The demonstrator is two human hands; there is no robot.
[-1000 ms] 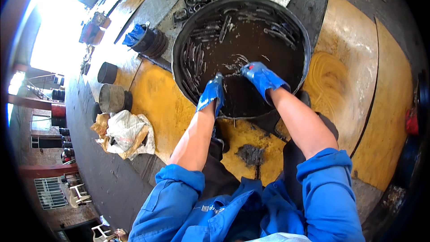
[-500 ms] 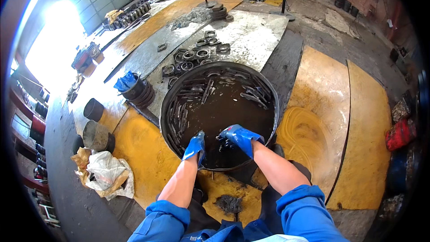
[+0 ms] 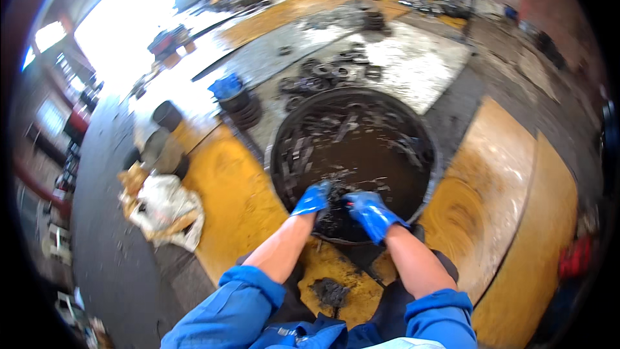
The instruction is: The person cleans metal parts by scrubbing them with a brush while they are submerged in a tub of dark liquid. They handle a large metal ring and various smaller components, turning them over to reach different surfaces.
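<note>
A wide round tub (image 3: 434,155) of murky brown liquid stands right in front of me. My left hand (image 3: 313,198), in a blue glove, reaches over its near side, with the fingertips smeared by motion and partly lost in the dark liquid. Beside it, my right hand (image 3: 373,212), also blue-gloved, has its fingers curled at a dark wet mass between the two hands; what it holds cannot be made out. Curved dark metal pieces (image 3: 298,155) lie along the tub's left inner wall. More such pieces show along the far and right sides.
Behind the tub lie several dark ring-shaped parts (image 3: 316,81). To the left stand a bucket holding something blue (image 3: 229,94), a grey bucket (image 3: 163,152) and a white plastic bag (image 3: 166,200). Yellowish boards (image 3: 497,174) cover the floor at right. A black clump (image 3: 329,292) lies between my legs.
The view has swung, so the tub sits further right. My hands have come closer together at the tub's near side, and the liquid around them looks stirred and splashed.
</note>
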